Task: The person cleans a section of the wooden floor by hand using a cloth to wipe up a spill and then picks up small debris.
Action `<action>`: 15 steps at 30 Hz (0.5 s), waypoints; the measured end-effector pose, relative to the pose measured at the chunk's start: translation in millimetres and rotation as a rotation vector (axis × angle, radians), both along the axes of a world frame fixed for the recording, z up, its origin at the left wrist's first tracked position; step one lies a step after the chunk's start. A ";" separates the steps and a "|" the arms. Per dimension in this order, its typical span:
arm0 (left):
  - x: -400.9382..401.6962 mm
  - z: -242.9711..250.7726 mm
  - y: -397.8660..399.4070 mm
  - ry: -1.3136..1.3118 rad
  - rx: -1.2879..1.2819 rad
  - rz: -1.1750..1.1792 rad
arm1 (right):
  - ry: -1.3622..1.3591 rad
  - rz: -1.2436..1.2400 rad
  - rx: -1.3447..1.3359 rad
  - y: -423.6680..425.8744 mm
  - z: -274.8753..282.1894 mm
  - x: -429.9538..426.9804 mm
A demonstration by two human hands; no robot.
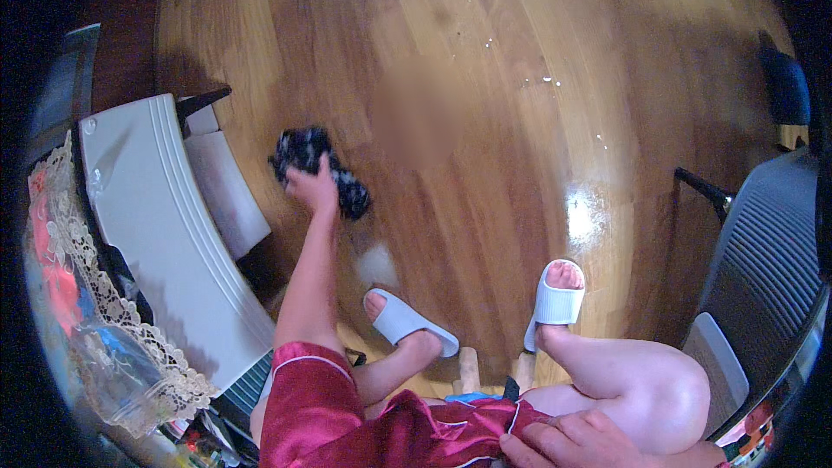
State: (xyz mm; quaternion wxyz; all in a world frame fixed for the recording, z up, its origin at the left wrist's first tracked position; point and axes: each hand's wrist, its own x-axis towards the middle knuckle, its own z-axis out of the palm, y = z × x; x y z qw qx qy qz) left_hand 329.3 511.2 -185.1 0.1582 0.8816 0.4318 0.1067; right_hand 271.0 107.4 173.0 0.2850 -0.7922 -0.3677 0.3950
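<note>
My left hand (314,187) reaches down to the wooden floor and is closed around a dark cloth with light patches (328,166). The cloth is bunched and slightly blurred, with one end trailing to the lower right of my fingers. Near the bottom edge, my right hand (578,439) rests on my lap beside my bare knee, over red satin clothing (416,426). Its fingers are partly bent, and I see nothing in it. White slippers, one on the left (411,325) and one on the right (560,299), are on my feet.
At left stands a pale cabinet or table (169,234) with a lace cloth (84,273) and plastic covering; white boxes (224,192) lie under its edge. A dark ribbed chair (767,234) stands right. Small white bits (547,80) dot the wooden floor (455,208). Stool legs (468,367) show below me.
</note>
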 end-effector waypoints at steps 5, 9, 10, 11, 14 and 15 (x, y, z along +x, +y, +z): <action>129.0 3.7 -77.6 -0.008 -0.020 -0.373 | 0.060 -0.003 -0.011 6.4 -0.2 8.4; 186.1 24.3 -128.2 0.060 -0.233 -0.421 | 0.169 0.009 -0.018 9.5 5.1 16.4; 184.7 21.9 -126.2 -0.051 -0.346 -0.477 | 0.211 0.010 -0.030 11.0 6.7 18.8; 182.6 21.1 -120.9 -0.162 -0.456 -0.531 | 0.235 0.019 -0.040 11.7 8.4 20.4; 130.7 21.3 -104.3 -0.332 -0.806 -0.549 | 0.212 0.036 -0.033 12.4 11.2 22.9; 103.4 38.5 -108.9 -0.363 -0.809 -0.524 | 0.157 0.053 -0.020 12.1 10.8 22.4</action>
